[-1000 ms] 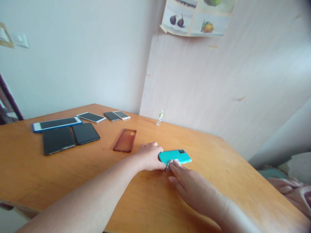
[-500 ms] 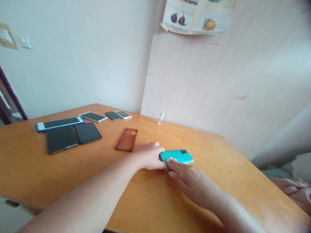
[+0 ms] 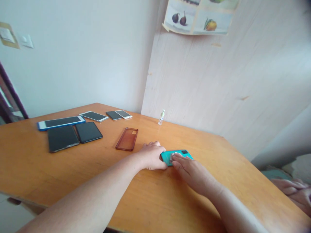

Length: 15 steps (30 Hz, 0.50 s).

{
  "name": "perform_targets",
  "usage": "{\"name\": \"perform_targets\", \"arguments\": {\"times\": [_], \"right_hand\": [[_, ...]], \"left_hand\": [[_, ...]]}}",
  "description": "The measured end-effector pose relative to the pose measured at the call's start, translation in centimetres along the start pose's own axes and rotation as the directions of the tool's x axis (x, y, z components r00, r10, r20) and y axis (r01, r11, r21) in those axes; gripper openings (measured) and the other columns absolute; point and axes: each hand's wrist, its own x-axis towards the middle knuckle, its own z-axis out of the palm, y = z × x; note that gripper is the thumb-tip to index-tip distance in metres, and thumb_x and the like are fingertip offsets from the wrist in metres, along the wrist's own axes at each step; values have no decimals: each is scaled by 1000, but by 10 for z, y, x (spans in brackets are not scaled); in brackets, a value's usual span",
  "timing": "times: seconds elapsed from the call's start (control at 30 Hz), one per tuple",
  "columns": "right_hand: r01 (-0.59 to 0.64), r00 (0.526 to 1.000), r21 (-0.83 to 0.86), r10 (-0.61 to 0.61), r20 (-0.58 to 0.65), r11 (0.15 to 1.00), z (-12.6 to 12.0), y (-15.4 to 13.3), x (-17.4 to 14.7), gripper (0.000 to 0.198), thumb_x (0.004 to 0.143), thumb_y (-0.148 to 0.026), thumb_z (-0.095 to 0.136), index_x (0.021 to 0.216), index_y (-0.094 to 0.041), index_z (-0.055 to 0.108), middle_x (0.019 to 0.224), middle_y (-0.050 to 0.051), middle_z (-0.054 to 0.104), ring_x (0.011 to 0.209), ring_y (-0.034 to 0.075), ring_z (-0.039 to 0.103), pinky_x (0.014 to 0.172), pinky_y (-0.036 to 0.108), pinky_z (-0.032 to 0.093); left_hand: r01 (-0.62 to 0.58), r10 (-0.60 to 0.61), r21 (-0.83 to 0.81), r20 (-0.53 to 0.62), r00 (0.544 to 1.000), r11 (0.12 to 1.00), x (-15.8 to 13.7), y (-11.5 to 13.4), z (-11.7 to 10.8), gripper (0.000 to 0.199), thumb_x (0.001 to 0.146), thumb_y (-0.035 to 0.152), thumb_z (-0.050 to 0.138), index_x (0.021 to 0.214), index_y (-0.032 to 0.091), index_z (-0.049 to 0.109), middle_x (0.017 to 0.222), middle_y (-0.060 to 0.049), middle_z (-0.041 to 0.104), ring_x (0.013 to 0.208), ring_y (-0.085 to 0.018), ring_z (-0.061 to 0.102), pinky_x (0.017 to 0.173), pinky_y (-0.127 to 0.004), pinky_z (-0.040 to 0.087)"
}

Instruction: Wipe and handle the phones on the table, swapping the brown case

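Note:
A turquoise phone (image 3: 167, 157) lies back up on the wooden table, its dark camera block at the far right corner. My left hand (image 3: 153, 156) grips the phone's left end between thumb and fingers. With bent fingers, my right hand (image 3: 186, 165) presses a small whitish wipe (image 3: 172, 157) onto the phone's back and covers part of it. A brown see-through phone case (image 3: 127, 139) lies to the left of my left hand, apart from it.
Several phones and tablets, among them a blue-edged tablet (image 3: 62, 122) and a black tablet (image 3: 63, 139), lie at the left. A small spray bottle (image 3: 161, 117) stands near the back edge. Another person's hands (image 3: 295, 191) rest at the right edge.
My right hand has slid the wipe a little to the right and up along the phone's back. My left hand still holds the phone's left end.

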Motion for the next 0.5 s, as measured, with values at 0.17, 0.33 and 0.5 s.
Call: {"name": "perform_targets", "arguments": {"times": [0.17, 0.33, 0.5], "right_hand": [[-218, 976, -138, 213, -55, 966, 3, 40, 11, 47, 101, -40, 27, 125, -17, 60, 136, 14, 56, 130, 27, 49, 109, 48, 36], [63, 998, 13, -62, -29, 998, 6, -1, 6, 46, 102, -41, 24, 131, -22, 55, 142, 7, 52, 136, 19, 41, 114, 40, 31], [40, 999, 3, -40, -10, 999, 5, 7, 8, 48, 101, -43, 25, 136, -24, 52, 144, 6, 50, 137, 21, 39, 116, 46, 25]], "left_hand": [[-28, 28, -8, -29, 999, 1000, 2, -1, 4, 54, 63, 59, 66, 110, 32, 63, 110, -5, 58, 104, -30, 58, 85, -41, 47], [-23, 23, 0, -31, 999, 1000, 2, -1, 5, 47, 68, 60, 60, 103, 29, 64, 107, -7, 58, 101, -30, 59, 82, -41, 48], [-17, 17, -1, -23, 1000, 1000, 3, 0, 4, 50, 66, 60, 62, 105, 29, 63, 109, -7, 58, 104, -31, 58, 84, -41, 48]]}}
